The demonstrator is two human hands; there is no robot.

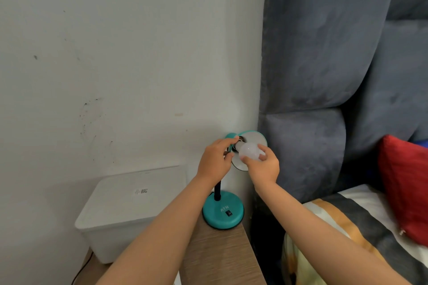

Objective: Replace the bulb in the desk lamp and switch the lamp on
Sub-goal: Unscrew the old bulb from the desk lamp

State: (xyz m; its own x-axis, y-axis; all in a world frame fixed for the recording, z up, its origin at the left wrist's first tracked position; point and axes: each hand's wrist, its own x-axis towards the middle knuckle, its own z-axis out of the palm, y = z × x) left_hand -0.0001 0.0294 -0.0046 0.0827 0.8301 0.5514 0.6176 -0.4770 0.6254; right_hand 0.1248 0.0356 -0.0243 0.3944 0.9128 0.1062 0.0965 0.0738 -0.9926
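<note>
One desk lamp (223, 211), teal, stands on one narrow wooden table (220, 259) below both my hands; its single black rocker switch (229, 213) sits on the round base, nearer me than the black stem. My right hand (262, 165) is closed around one frosted white bulb (320, 151), thumb on the upper right of the globe and fingertips under its lower left. The bulb's neck points away from that hand, toward the socket at the centre of the one lamp shade (253, 137), which is tipped so its white inside faces me; I cannot tell whether the thread is engaged or merely at the socket mouth. My left hand (215, 161) pinches the teal back of the lamp head, index finger on top, thumb below, just left of the bulb. The two hands are close together but not touching. Left of my left forearm, lower down: one white lidded plastic box (129, 206) with one small label on its lid. Right of my right forearm: one bed with a striped cover (361, 222), one red cushion (405, 187), and a grey padded headboard (324, 65) behind the lamp.
</note>
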